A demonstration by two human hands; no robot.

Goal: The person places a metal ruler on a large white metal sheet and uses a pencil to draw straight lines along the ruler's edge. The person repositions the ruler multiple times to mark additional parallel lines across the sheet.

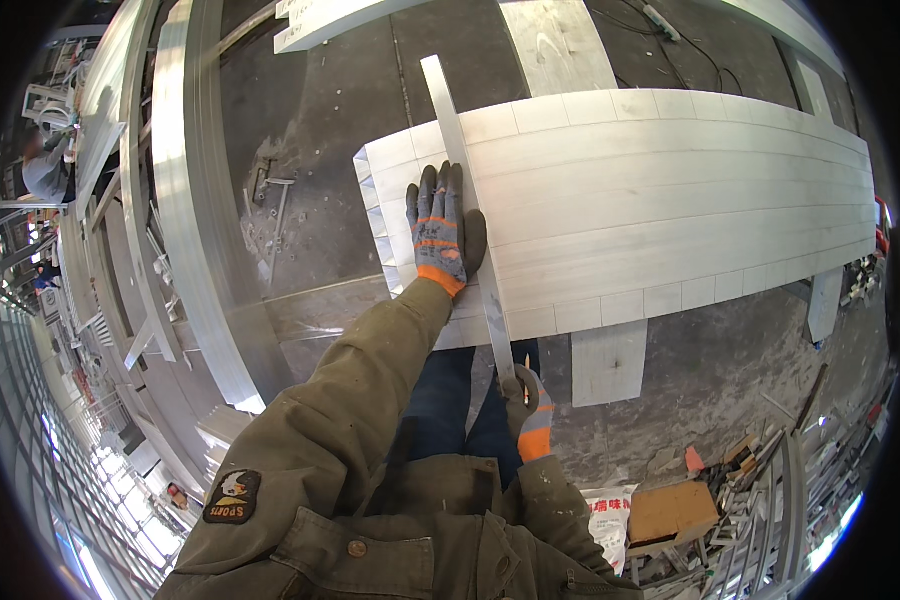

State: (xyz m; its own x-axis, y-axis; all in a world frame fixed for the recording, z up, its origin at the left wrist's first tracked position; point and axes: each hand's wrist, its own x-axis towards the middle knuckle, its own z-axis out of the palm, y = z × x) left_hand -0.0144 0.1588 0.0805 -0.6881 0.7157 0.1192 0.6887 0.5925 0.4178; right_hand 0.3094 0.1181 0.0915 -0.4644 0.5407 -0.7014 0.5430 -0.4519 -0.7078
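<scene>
A row of long silver metal profiles (670, 210) lies side by side like one broad panel, with thin lines drawn or cut across near both long edges. Across its left part rests a flat metal bar (448, 115), overhanging the far and near edges. My gloved left hand (437, 228) presses flat on the profiles just left of the bar, fingers stretched, thumb against the bar. At the near edge, my gloved right hand (532, 405) is closed around the bar's near end. A thin pointed thing, perhaps a pencil, pokes up by its fingers; most of it is hidden.
Pale boards (608, 365) jut out beneath the profiles. To the left stand long metal lengths (195, 200). A cardboard box (673, 512), a white bag (610, 520) and scrap offcuts lie at lower right. A person (48, 165) is at far left. Cables (670, 45) cross the floor beyond.
</scene>
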